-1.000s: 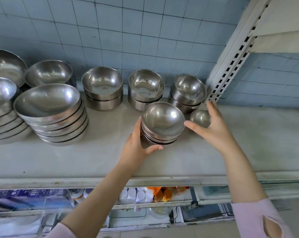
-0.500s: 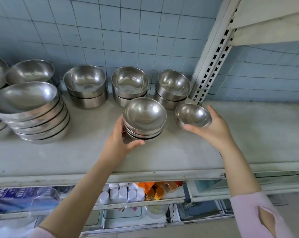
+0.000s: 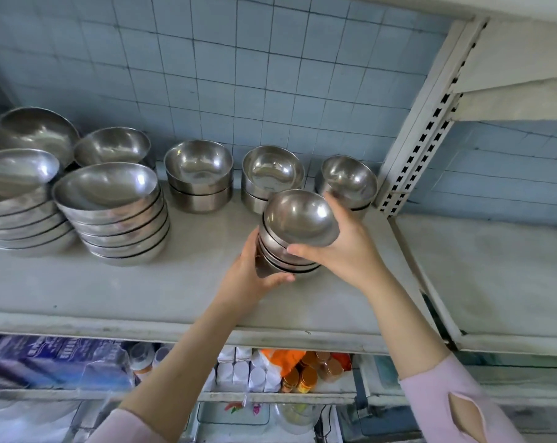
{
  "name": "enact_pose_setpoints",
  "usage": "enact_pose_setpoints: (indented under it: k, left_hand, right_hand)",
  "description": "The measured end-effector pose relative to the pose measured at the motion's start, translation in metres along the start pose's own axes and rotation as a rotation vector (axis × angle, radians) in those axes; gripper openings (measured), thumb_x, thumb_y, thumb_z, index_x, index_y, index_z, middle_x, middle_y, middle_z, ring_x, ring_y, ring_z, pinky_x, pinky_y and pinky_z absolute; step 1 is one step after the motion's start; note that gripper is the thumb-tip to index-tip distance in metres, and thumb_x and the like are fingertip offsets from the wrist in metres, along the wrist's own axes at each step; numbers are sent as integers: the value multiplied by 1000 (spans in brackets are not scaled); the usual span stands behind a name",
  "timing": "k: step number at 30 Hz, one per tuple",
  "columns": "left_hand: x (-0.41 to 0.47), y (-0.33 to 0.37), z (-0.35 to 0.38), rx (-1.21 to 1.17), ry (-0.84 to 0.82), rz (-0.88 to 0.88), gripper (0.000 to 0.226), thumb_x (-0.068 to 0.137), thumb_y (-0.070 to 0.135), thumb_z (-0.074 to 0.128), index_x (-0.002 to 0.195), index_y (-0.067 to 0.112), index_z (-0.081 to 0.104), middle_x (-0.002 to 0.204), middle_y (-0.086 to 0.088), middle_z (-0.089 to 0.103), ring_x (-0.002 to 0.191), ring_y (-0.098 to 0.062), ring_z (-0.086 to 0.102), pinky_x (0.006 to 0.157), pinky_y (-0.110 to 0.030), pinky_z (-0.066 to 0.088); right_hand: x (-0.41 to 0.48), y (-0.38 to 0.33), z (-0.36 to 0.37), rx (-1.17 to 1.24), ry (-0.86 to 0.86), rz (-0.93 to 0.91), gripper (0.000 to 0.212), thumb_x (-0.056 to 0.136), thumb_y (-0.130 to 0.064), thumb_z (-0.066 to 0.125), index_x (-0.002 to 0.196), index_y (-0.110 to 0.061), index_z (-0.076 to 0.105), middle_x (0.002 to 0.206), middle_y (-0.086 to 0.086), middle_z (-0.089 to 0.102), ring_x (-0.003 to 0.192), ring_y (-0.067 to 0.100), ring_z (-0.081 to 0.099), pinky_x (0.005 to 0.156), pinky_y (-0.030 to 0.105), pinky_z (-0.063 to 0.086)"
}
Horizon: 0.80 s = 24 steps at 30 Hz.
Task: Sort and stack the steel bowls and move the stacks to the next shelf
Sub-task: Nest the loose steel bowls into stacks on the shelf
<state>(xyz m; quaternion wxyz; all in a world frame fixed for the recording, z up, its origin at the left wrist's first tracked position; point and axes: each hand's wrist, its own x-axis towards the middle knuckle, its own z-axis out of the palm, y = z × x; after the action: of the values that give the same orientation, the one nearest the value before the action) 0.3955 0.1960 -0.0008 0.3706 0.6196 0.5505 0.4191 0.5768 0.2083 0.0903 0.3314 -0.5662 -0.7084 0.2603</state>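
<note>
A small stack of steel bowls (image 3: 286,254) stands on the grey shelf (image 3: 142,282). My left hand (image 3: 254,276) grips the stack's lower left side. My right hand (image 3: 347,247) holds a small steel bowl (image 3: 299,215) on top of that stack, thumb on its near rim, fingers around its right side. Behind them three short stacks of deeper bowls (image 3: 198,174) (image 3: 270,174) (image 3: 347,180) line the tiled wall.
Tall stacks of wide bowls (image 3: 117,212) (image 3: 18,199) fill the left of the shelf. A white slotted upright (image 3: 424,123) divides it from the shelf on the right (image 3: 494,266). Bottles and packets (image 3: 270,372) sit on a lower shelf.
My right hand has carried the small bowl from the right of the stack leftward and onto its top. My left hand has stayed on the stack.
</note>
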Motion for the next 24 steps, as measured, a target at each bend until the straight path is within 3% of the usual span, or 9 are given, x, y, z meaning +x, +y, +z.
enact_pose_setpoints:
  k: [3,6,8,10,13,16,20,24]
  left_hand:
    - [0,0,-1,2,-9,-10,117,52,64,81,148,32,23,136,9,57,128,-16,52,104,-42,44]
    - [0,0,-4,-2,-22,-22,116,52,65,82,146,29,27,134,10,57,126,-13,53,103,-35,44]
    - [0,-1,-9,24,-24,-45,109,56,49,88,145,22,32,130,9,59,122,-12,54,97,-28,44]
    - [1,-5,-14,38,-31,-48,104,56,40,91,142,18,36,128,1,62,121,-18,57,98,-34,46]
    - [-3,-10,-29,73,-41,-57,104,53,40,92,139,17,39,124,-3,65,117,-21,59,97,-38,48]
    - [-9,-17,-48,107,-34,-72,100,54,39,92,138,17,41,120,-1,66,113,-20,60,89,-30,47]
    - [-14,-23,-79,150,-2,-92,85,58,38,91,128,16,48,107,5,67,105,-17,63,83,-25,45]
    - [-15,-31,-110,130,39,-99,83,60,37,89,130,18,49,110,8,64,106,-13,60,86,-23,43]
  right_hand:
    - [-1,2,-5,57,-95,19,135,48,-63,87,156,-40,9,159,-18,29,145,1,28,120,33,28]
    - [-11,11,-7,139,-157,43,138,58,-42,92,154,-47,-8,149,-38,22,137,-16,27,112,14,26]
    - [-20,20,0,149,-184,100,137,63,-35,92,153,-49,-10,146,-35,18,141,-6,26,113,20,26]
    - [-26,26,9,156,-170,127,133,64,-34,92,154,-46,-5,150,-27,22,140,-1,27,115,27,27]
    - [-27,21,21,155,-120,130,127,63,-34,93,156,-40,6,146,-24,32,135,-3,33,112,25,30]
    - [-25,13,34,141,-142,88,118,62,-34,93,153,-42,18,142,-26,41,132,-1,42,109,22,35]
    - [-12,-5,54,127,-206,55,109,58,-42,92,148,-45,29,139,-23,51,127,-2,51,111,31,41]
    - [8,-26,73,101,-300,38,120,52,-55,88,153,-39,24,146,-17,49,131,2,50,113,37,40]
